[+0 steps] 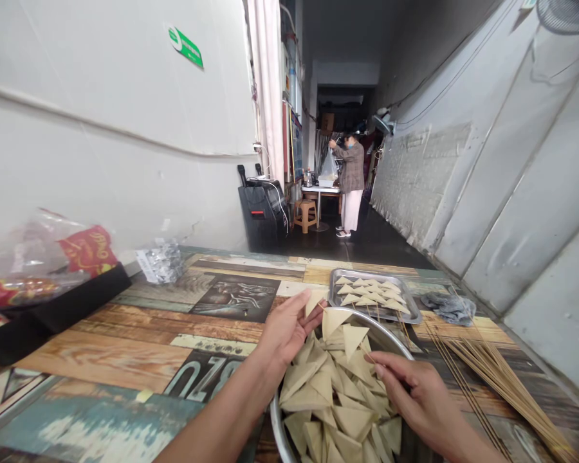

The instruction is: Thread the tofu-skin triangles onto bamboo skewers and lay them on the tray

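Observation:
My left hand (292, 328) pinches a pale folded tofu-skin triangle (315, 300) above the far-left rim of a round metal basin (278, 421). Closed around the near end of a thin bamboo skewer (369, 357) is my right hand (410, 386), over the basin's right side. Two more triangles (354, 339) appear to sit along that skewer, between my hands. Many loose tofu-skin triangles (352, 421) fill the basin. Whether the skewer's tip has entered the triangle in my left hand, I cannot tell.
Behind the basin, a metal tray (417, 315) holds rows of skewered triangles. Loose bamboo skewers (506, 386) lie at right, near a crumpled grey plastic bag (448, 307). At left stands a black box (101, 289) with red packets. A person (352, 170) stands far back beside a table.

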`<state>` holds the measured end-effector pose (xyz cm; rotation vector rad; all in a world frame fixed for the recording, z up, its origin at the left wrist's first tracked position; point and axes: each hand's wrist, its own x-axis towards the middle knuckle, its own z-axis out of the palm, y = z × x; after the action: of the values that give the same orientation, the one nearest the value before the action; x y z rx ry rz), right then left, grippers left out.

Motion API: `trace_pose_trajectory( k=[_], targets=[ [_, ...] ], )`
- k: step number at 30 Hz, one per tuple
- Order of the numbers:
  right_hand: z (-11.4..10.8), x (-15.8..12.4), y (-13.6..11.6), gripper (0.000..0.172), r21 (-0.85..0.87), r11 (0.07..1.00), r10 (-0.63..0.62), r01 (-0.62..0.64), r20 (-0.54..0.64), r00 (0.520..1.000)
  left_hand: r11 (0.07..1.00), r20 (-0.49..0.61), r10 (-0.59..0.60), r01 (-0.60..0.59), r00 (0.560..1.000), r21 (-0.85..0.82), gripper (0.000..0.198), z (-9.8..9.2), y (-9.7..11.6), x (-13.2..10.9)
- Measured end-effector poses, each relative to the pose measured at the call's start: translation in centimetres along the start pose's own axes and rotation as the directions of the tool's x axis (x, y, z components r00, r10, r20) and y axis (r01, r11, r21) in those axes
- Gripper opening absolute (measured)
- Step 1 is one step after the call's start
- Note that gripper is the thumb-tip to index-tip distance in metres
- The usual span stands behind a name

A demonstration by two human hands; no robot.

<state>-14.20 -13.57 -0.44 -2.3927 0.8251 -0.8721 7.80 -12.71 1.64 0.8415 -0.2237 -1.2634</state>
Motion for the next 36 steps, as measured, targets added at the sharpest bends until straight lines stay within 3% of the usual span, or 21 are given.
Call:
trace_pose_trajectory(
  k=[36],
  targets=[
    [-0.13,0.17,-0.23,0.023,0.039,0.999,0.032,-0.033,0.008,0.999,0.994,0.085,-0.036,0.027,0.996,0.109,0.015,0.12,-0.74,-0.45]
  ],
)
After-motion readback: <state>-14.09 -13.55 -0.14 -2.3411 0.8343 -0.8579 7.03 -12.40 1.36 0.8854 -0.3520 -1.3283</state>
